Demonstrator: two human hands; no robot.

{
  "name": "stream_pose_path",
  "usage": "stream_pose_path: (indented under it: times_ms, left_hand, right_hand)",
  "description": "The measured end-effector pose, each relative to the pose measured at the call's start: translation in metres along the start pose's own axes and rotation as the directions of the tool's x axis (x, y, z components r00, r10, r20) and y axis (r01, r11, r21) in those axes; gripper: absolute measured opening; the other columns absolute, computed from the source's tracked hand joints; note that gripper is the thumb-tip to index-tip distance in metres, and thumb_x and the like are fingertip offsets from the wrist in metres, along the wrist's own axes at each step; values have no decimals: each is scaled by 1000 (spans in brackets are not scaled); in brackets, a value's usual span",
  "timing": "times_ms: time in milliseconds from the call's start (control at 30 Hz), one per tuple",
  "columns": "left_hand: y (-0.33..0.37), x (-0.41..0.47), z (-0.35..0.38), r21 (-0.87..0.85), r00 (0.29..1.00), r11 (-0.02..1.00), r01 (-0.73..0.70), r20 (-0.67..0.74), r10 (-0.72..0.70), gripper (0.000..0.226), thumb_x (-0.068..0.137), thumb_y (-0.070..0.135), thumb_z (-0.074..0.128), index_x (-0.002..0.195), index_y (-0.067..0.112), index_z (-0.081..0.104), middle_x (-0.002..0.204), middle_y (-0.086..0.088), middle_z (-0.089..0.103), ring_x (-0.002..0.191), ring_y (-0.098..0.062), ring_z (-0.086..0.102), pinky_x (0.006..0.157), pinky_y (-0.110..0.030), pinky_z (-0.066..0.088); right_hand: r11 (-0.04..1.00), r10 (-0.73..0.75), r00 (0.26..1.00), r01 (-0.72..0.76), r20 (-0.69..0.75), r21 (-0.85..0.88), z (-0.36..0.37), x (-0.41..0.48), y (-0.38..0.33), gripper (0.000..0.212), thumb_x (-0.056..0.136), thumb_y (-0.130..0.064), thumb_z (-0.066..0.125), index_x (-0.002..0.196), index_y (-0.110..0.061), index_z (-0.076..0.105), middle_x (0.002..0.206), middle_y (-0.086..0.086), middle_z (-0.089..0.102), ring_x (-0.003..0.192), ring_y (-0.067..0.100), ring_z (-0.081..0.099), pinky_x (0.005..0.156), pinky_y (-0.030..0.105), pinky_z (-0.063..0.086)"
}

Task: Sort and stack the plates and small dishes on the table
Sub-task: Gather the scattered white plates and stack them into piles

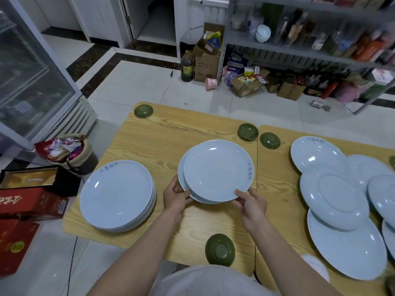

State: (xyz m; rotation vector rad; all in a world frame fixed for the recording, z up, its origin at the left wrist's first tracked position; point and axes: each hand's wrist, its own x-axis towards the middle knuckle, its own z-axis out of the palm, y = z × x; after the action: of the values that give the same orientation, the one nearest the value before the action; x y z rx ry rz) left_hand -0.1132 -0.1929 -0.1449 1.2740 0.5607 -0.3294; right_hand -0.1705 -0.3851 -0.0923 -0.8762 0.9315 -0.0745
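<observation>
Gripping two pale blue plates at the middle of the table, your left hand and right hand have fingers clamped on the near rims, the upper plate offset to the right. A neat stack of plates stands to your left, loose overlapping plates lie right, and small green dishes sit scattered around.

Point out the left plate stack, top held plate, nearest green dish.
plate stack [116, 194]: head view, top plate's middle.
top held plate [215, 169]: head view, its middle.
nearest green dish [220, 249]: head view, upturned base.
</observation>
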Motion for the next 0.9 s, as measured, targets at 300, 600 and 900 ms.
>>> stream_pose_path:
  times_ms: [300,600,900]
  left_hand:
    - [-6,7,-8,22,993,1000,9,115,-11,76,89,-7,63,148,33,38,96,-11,62,91,-25,73,67,-34,60]
    - [-14,17,-9,81,995,997,-1,99,-7,75,91,-9,59,150,30,35,78,-8,47,76,-22,73,70,-36,61]
    - [-15,20,-10,100,996,995,-2,93,-7,74,92,-9,58,150,30,36,78,-8,43,69,-15,69,71,-35,61]
  right_hand:
    - [998,49,999,-50,-15,-36,-2,15,2,54,84,14,65,135,3,53,94,8,76,83,25,75,69,36,63]
    - [974,-58,998,50,-33,-220,5,27,3,49,87,10,65,133,-2,57,89,0,76,85,25,75,72,33,62]
    - [876,-137,988,87,-71,-474,10,41,8,32,82,5,72,110,-11,74,95,-1,75,91,17,70,94,37,55]
